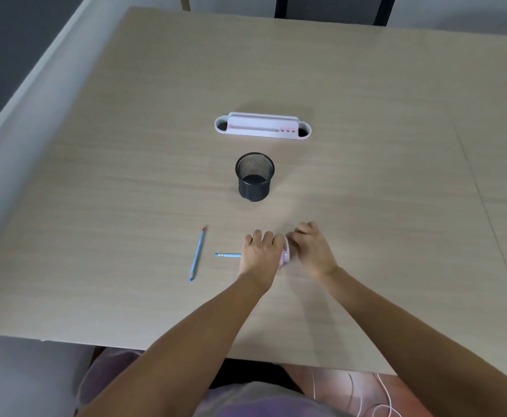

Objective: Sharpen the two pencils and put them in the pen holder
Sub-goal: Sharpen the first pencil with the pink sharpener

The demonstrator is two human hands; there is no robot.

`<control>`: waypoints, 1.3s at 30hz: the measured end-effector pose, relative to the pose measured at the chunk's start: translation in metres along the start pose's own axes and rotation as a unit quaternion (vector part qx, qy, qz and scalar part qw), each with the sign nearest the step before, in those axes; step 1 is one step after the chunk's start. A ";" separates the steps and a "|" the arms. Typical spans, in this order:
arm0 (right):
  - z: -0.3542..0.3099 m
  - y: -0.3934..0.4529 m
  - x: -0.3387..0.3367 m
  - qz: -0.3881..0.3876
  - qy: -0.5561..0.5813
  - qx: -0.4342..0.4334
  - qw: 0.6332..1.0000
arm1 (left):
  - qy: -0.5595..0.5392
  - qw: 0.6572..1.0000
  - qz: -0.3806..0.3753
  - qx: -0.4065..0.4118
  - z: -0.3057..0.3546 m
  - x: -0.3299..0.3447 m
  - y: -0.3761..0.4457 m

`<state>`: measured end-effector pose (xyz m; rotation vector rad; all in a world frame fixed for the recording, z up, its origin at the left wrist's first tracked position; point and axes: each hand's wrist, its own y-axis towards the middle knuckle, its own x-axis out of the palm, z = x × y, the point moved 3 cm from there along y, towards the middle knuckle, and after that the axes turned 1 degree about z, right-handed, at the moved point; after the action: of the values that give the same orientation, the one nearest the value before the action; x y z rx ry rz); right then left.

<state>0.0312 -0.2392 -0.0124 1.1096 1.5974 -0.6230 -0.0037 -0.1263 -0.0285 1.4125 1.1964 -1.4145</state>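
Note:
A pink and white pencil sharpener [285, 254] stands on the table, mostly covered by my left hand [260, 253], which is closed over it. A blue pencil [228, 254] sticks out leftward from under that hand, lying level with its eraser end to the left. My right hand [310, 245] is curled at the sharpener's right side, fingers closed at what I take to be its crank, which is hidden. A second blue pencil [197, 254] lies loose on the table further left, its tip pointing away from me. The black mesh pen holder [254, 176] stands upright and empty behind the hands.
A white and pink desk organiser [262, 127] sits beyond the pen holder. The table's near edge [156, 349] runs just above my lap. A dark chair [333, 9] stands at the far side, and thin cables [360, 398] lie on the floor at lower right.

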 end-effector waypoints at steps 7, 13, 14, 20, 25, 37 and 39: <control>-0.011 -0.070 0.025 -0.067 0.041 0.051 0.996 | -0.007 0.999 -0.034 -0.037 0.000 0.008 0.003; -0.008 -0.060 -0.009 0.001 0.061 0.005 0.998 | -0.015 0.999 -0.041 -0.027 -0.002 0.010 0.002; -0.005 -0.047 -0.012 0.022 0.049 0.002 0.999 | -0.016 0.999 -0.037 -0.028 -0.003 0.009 0.003; 0.009 -0.006 0.011 -0.026 -0.010 0.047 0.999 | -0.002 0.999 -0.040 -0.012 0.000 0.004 0.002; -0.010 -0.053 0.028 -0.071 -0.020 0.053 0.996 | -0.007 0.998 -0.046 -0.035 0.002 0.010 0.002; 0.009 -0.011 -0.004 0.070 0.023 0.037 0.997 | -0.012 0.999 -0.015 -0.030 0.000 0.010 0.003; 0.008 -0.004 0.006 0.031 -0.009 0.030 0.999 | -0.003 1.000 -0.016 -0.024 0.002 0.006 0.002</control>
<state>0.0307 -0.2456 -0.0214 1.1895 1.5317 -0.6415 -0.0030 -0.1285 -0.0348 1.3606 1.2461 -1.4014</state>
